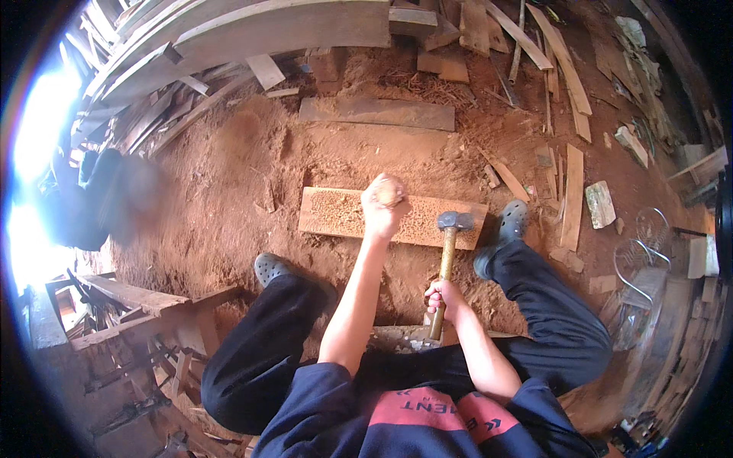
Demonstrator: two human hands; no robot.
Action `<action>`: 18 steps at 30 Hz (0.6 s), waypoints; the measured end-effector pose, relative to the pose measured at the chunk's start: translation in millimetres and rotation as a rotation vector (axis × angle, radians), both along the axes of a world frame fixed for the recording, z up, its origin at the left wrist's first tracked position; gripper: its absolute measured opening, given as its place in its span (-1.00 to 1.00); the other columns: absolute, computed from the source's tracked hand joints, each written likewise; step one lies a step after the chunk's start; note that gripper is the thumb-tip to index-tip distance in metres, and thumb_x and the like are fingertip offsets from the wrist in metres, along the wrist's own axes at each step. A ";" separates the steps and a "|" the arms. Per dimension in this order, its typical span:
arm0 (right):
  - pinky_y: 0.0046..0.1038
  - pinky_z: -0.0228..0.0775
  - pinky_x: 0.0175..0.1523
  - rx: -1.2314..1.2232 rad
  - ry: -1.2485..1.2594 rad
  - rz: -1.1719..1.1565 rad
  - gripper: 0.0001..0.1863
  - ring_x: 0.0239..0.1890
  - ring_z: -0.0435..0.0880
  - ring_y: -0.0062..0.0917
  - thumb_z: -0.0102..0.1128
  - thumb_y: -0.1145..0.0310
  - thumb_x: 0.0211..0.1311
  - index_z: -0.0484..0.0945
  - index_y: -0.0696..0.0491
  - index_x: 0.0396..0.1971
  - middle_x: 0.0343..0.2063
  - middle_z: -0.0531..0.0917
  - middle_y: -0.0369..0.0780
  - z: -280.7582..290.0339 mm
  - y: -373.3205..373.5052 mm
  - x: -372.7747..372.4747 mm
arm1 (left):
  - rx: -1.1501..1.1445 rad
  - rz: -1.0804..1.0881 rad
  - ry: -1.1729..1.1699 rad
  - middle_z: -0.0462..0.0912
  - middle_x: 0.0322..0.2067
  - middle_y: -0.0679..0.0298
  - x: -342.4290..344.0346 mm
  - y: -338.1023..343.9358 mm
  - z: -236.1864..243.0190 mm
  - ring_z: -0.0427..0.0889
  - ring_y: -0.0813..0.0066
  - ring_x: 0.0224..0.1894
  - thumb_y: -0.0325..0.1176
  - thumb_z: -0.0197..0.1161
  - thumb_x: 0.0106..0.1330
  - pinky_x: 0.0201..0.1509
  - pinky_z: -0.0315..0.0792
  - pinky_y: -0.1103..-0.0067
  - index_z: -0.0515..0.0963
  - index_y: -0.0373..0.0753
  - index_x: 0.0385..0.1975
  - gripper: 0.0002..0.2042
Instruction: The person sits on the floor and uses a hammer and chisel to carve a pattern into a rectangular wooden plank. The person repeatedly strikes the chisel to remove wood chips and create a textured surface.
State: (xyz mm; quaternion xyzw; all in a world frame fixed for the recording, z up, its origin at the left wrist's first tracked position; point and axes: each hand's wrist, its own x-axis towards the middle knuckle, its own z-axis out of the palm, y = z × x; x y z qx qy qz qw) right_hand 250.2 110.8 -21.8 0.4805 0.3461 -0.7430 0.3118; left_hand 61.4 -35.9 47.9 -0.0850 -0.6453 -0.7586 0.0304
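In my right hand [447, 299], the fingers wrap round the pale wooden handle of a hammer [448, 259]. Its dark, blunt metal head is raised over the right part of a plank [422, 227], whose upper face is covered in small bumps or loose bits. My left hand [383, 214] is closed, stretched out over the middle of that same plank. A round brownish shape shows at its fingers, too blurred to name. Whether the left hand touches the plank, I cannot tell.
My clog-shod feet [273, 269] rest on reddish dirt either side of the plank. Another board [378, 114] lies beyond it. Long planks [282, 34] are stacked at the back, with loose boards [573, 197] on the right. A blurred person [103, 195] is at the left.
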 end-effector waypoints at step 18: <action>-0.37 0.23 -0.72 0.121 -0.021 0.025 -0.90 -0.84 0.29 -0.57 0.09 0.53 -0.16 0.35 0.06 -0.64 -0.81 0.31 -0.32 -23.7 -0.6 11.2 | 0.077 0.011 -0.273 0.47 -0.54 0.38 0.9 3.2 -60.4 0.42 0.62 -0.48 -0.66 0.36 -0.15 -0.36 0.34 0.63 0.43 -0.21 -0.57 -0.75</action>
